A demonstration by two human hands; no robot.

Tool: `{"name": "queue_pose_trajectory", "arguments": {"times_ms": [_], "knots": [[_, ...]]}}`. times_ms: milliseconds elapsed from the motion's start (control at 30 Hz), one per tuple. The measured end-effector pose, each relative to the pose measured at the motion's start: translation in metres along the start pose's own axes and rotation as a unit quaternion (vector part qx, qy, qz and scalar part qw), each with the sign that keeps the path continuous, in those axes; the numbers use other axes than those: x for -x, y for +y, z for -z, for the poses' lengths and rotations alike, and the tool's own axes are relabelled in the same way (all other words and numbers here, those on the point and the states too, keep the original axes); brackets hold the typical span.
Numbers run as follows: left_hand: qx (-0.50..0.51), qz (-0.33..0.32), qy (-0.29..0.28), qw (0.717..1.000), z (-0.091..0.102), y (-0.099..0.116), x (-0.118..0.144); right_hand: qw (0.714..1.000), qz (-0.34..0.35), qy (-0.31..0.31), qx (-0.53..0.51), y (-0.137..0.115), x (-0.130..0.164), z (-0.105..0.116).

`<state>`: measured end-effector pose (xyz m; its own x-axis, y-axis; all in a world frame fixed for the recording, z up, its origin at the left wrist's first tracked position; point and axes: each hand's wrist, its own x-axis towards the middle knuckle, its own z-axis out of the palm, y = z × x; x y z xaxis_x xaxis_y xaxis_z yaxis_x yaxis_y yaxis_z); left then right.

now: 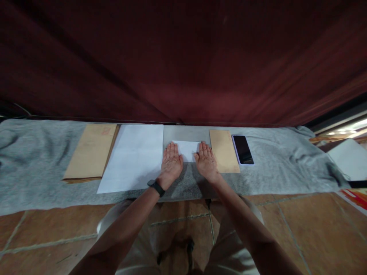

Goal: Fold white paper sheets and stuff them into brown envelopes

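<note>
As I look along the grey cloth from its left end, a stack of brown envelopes comes first, then a large white sheet, its right edge overlapped by the left hand; that hand lies flat, palm down, fingers straight and gripping nothing, a dark watch at its wrist; next, between the two separated hands, sits the small white paper, with one hand at each end; the right hand mirrors the left, laid flat and clamped on nothing; just beside it are a single brown envelope and a phone, dark screen up. Uneven pressure from the palms could skew or crease the paper, the cloth looking soft; the left palm might drag the large sheet askew; the right could nudge the envelope into the phone; whether either presses on those neighbours, I cannot tell.
</note>
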<state>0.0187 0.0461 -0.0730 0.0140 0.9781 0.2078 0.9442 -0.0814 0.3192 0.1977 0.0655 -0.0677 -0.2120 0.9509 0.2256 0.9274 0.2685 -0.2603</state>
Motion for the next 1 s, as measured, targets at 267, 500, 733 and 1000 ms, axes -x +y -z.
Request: {"name": "queue_pose_trajectory", "arguments": {"times_ms": [267, 500, 733, 1000], "knots": [[-0.026, -0.017, -0.016, 0.999, 0.015, 0.013, -0.006, 0.994, 0.093, -0.047, -0.033, -0.020, -0.008, 0.008], [-0.006, -0.082, -0.056, 0.995, 0.011, 0.016, -0.013, 0.995, 0.082, -0.051, -0.008, -0.015, -0.007, -0.002], [-0.009, -0.051, -0.030, 0.998, 0.003, 0.011, -0.007, 0.997, 0.074, -0.026, -0.002, -0.007, -0.005, -0.006], [-0.008, -0.028, -0.008, 1.000, 0.002, 0.007, -0.002, 0.999, 0.045, -0.030, 0.010, -0.003, -0.002, 0.000]]}}
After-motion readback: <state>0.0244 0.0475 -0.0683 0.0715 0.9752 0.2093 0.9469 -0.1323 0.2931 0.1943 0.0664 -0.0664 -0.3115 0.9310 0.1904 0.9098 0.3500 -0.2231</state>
